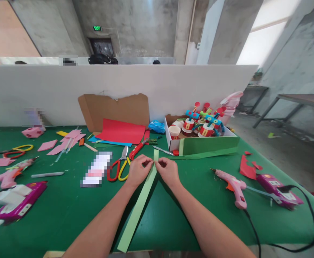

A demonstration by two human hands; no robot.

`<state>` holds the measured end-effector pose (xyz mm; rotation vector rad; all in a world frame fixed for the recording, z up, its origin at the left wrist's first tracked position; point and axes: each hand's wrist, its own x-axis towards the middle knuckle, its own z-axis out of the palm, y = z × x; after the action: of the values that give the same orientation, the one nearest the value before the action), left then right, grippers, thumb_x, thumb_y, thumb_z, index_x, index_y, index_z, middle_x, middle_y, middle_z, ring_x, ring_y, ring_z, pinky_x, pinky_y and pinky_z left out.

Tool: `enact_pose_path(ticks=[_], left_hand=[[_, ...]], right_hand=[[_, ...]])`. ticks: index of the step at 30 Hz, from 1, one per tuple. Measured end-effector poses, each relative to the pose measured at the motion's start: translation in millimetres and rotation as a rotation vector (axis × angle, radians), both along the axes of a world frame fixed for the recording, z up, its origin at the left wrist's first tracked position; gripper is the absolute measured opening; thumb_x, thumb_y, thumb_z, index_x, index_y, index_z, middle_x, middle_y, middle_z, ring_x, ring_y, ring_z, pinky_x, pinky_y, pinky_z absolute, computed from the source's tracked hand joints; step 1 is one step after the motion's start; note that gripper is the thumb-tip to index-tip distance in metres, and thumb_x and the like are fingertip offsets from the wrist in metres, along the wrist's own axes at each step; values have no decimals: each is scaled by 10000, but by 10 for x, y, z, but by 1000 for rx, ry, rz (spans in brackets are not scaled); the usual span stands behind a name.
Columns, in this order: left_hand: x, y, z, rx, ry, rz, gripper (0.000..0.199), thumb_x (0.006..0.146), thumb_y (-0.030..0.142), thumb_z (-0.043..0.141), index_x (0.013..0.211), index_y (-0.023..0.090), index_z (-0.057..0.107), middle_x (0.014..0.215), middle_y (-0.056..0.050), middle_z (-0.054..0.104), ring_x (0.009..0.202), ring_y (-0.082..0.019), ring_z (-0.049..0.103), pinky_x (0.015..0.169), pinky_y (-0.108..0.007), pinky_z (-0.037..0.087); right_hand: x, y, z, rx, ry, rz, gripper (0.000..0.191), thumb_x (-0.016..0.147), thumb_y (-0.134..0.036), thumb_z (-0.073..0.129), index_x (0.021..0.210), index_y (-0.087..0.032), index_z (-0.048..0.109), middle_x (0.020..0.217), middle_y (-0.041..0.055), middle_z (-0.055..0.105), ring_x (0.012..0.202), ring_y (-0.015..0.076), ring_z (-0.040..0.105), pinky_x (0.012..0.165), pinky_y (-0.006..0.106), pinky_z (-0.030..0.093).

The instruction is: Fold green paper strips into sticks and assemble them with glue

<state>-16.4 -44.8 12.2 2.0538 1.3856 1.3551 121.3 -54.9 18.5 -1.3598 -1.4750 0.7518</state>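
Note:
A long light-green paper strip [139,211] runs from the table's front edge up between my hands, its far end sticking out a little beyond my fingers. My left hand [140,170] pinches the strip's left edge near that far end. From the right side, my right hand [168,171] pinches it at about the same height, fingertips close to those of the left. Just left of my left hand lie scissors [119,168] with one red and one yellow handle. Beyond them is a red-handled cutting tool [137,149], partly hidden by the hand.
An open box [210,147] of paper-cup figures stands at the back right. On the right lie a pink glue gun [233,186] and a purple power strip [279,193] with a black cord. Red paper [121,131], pink scraps [68,141] and another glue gun [13,173] are to the left.

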Motion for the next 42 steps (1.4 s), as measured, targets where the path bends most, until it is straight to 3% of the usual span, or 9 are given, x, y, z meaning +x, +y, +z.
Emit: enact_pose_path(ticks=[6,22,42], left_hand=[[16,-27,29,-4,50,16,126,764,178,557,660,185,628,639,8,575,587,-107,529,581,-211,443],[9,-9,21,-78,-55,49,128,756,243,577,674,179,651,653,-7,626,593,-119,558,588,-230,452],[46,0,-24,-125,-130,92,110,698,235,581,621,180,638,610,6,618,565,-115,541,572,-229,443]], right_hand=[[-10,-19,-13,55,-65,11,217,716,-333,516,584,-187,609,562,4,575,547,135,495,555,237,379],[-7,-5,1,-18,8,-27,226,716,-351,537,605,-183,638,571,11,608,558,151,521,554,247,389],[-25,-18,-65,111,-103,1,213,756,-309,527,601,-203,629,606,20,612,577,148,504,575,252,390]])
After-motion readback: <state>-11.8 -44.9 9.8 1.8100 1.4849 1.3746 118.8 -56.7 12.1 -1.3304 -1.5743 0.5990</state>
